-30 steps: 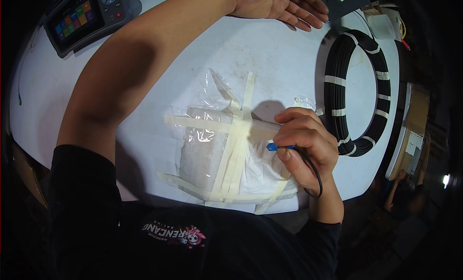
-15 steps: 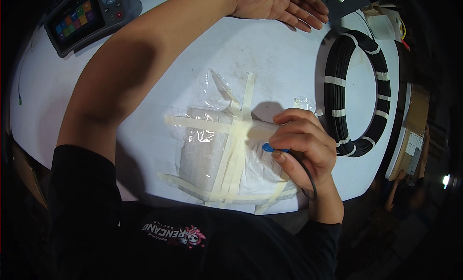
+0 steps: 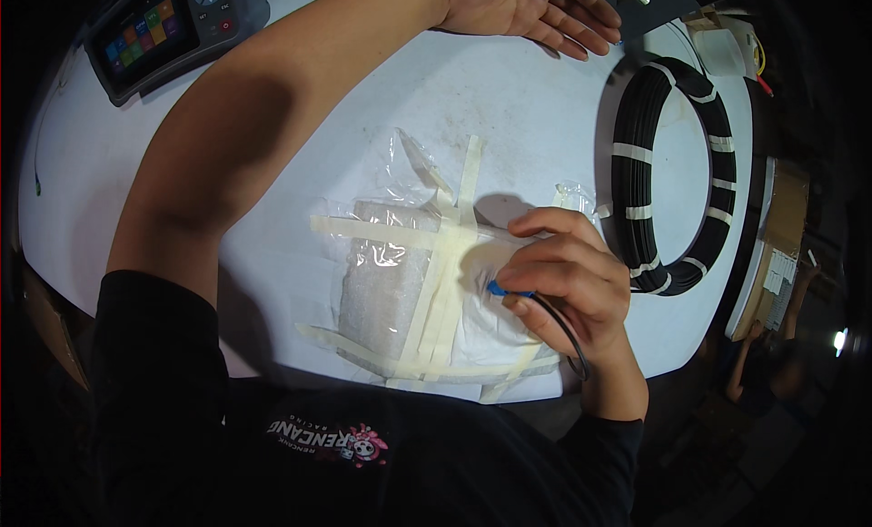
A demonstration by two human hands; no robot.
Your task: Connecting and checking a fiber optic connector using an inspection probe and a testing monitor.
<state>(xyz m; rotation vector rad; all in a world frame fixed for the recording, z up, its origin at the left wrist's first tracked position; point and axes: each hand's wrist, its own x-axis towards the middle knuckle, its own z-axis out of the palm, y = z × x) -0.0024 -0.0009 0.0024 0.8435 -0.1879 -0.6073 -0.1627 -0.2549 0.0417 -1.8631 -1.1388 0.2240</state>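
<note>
My right hand [image 3: 581, 277] pinches a small blue connector [image 3: 497, 289] between thumb and fingers. A thin black cable [image 3: 569, 332] runs back from it and loops below the hand. Under that hand lies a wrapped package [image 3: 381, 277], covered in clear film and crossed with pale tape strips. My left arm reaches across to the far side of the table. There my left hand [image 3: 531, 18] has its fingers stretched out, palm partly showing, beside a dark flat device [image 3: 649, 9] cut off by the upper edge. No object shows in the left hand.
A black cable coil [image 3: 636, 177] bound with white tape lies on the white table [image 3: 536, 118], to the right. A handheld tester [image 3: 150, 36] with a lit screen stands far left. Beyond the right edge are a cardboard box [image 3: 783, 200] and another person's arms [image 3: 747, 354].
My right hand has shifted slightly and turned, bringing the blue connector a little left and down. My left hand has hardly moved.
</note>
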